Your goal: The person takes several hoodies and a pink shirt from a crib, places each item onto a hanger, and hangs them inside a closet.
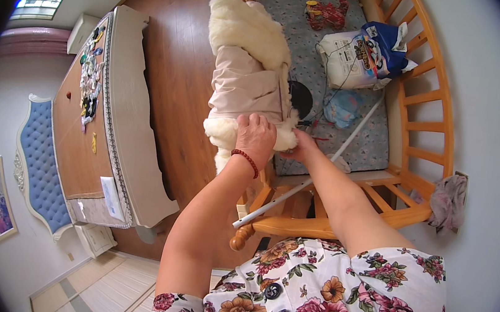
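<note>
A pale pink coat with thick cream fur trim (pixel 246 87) hangs over the left rail of a wooden crib (pixel 433 116). My left hand (pixel 256 137) is on the coat's lower end, its fingers curled over the fabric where the pink meets the fur. A red bead bracelet (pixel 246 160) circles that wrist. At the coat's lower right corner, my right hand (pixel 302 147) grips the fur edge, with its fingertips partly hidden in the fur. Both hands are close together, and the fur drops down beside my left hand, outside the crib.
Inside the crib lie a white and blue package (pixel 352 59), a red toy-like item (pixel 326 14), a light blue bag (pixel 342 108) and a black round thing (pixel 299 98). A white pole (pixel 306 181) slants across the near end. Left stands a bed (pixel 66 127) with small items on it.
</note>
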Motion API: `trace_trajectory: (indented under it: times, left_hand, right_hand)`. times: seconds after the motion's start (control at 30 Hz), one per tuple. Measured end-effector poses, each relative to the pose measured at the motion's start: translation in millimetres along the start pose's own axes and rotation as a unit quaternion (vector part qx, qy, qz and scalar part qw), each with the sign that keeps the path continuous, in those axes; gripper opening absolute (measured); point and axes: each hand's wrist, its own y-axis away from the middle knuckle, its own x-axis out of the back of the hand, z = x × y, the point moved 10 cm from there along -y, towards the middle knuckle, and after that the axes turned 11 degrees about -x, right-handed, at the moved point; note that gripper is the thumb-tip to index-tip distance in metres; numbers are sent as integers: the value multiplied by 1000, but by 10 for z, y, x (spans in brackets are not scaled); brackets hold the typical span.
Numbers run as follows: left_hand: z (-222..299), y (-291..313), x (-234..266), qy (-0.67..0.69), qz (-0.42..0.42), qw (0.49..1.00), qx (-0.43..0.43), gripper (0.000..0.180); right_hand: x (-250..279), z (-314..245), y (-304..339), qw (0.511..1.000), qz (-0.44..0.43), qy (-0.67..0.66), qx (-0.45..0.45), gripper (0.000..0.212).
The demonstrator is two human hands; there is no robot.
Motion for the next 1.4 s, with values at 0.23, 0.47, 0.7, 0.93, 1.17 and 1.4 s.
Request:
trace_trajectory:
  times: [0.23,0.47,0.7,0.93,1.17,1.4]
  left_hand:
    - [-45,117,183,123,93,987,-42,14]
    - [-102,200,375,234,189,953,-32,18]
    - [-153,340,456,292,233,927,-20,28]
    - [-155,364,480,331,273,903,-1,30]
    - [-295,464,393,403,308,862,17,28]
    - [-46,376,430,296,222,928,-30,27]
  right_hand:
    - [148,-184,-14,981,135,120,69,28]
    - [199,-118,-335,990,-67,-117,41,35]
    - [-110,-314,-85,973,-182,-122,77,48]
    - [635,-678,101,968,-15,-153,198,65]
    - [105,-838,614,905,-402,-87,111,48]
    - [398,-810,121,964,-252,-71,54,32]
